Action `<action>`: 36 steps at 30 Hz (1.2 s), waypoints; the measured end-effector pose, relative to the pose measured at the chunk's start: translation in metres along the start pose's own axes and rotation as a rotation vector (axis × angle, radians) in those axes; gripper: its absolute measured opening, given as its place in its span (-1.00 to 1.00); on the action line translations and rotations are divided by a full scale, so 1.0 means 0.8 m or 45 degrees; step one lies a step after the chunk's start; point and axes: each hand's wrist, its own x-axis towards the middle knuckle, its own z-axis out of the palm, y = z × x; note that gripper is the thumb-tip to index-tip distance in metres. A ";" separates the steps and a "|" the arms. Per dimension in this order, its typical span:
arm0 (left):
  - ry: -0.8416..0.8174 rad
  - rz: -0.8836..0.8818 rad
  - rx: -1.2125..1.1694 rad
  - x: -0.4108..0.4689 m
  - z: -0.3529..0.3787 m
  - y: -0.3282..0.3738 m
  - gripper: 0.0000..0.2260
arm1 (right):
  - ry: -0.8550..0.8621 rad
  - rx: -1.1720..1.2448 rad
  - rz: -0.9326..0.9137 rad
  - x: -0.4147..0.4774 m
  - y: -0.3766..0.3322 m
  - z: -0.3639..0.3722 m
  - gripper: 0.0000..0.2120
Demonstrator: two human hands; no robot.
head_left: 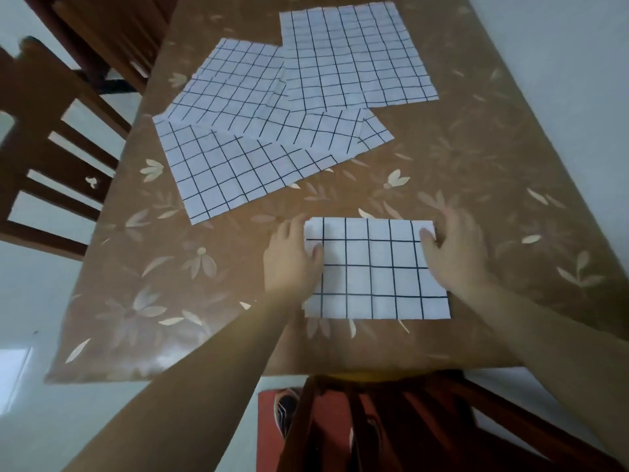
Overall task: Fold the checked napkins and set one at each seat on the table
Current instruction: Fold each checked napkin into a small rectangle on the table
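Note:
A folded white napkin with a dark check (374, 270) lies near the table's front edge. My left hand (292, 257) holds its left edge, thumb on top of the cloth. My right hand (454, 250) holds the right edge near the far corner, thumb on top. Farther back lie three unfolded checked napkins, overlapping: one at the front left (231, 172), one behind it (235, 93) and one at the back right (357, 56).
The table (476, 158) has a brown cover printed with pale flowers. A dark wooden chair (44, 141) stands at the left side. Another chair back (391, 420) is right under me at the front edge, with shoes on a red mat below.

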 end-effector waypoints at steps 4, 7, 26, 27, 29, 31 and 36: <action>-0.323 0.491 0.380 -0.015 0.043 0.021 -0.50 | -0.233 -0.402 -0.398 -0.033 -0.017 0.040 -0.42; -0.489 0.497 0.569 -0.003 0.067 0.024 -0.36 | -0.309 -0.529 -0.438 -0.034 -0.027 0.064 -0.34; -0.420 0.539 0.689 0.016 0.058 0.019 -0.44 | -0.333 -0.401 -0.032 0.072 -0.012 0.007 -0.77; -0.439 0.565 0.680 0.010 0.059 0.019 -0.44 | -0.342 -0.367 -0.031 0.072 -0.013 0.005 -0.82; -0.481 0.593 0.668 -0.001 0.057 0.018 -0.43 | -0.363 -0.311 -0.032 0.072 -0.011 0.002 -0.83; -0.501 0.594 0.683 -0.009 0.054 0.019 -0.43 | -0.450 -0.252 -0.015 0.071 -0.008 -0.002 -0.69; -0.529 0.564 0.713 -0.025 0.046 0.018 -0.46 | -0.579 -0.282 -0.097 0.060 -0.010 -0.004 -0.81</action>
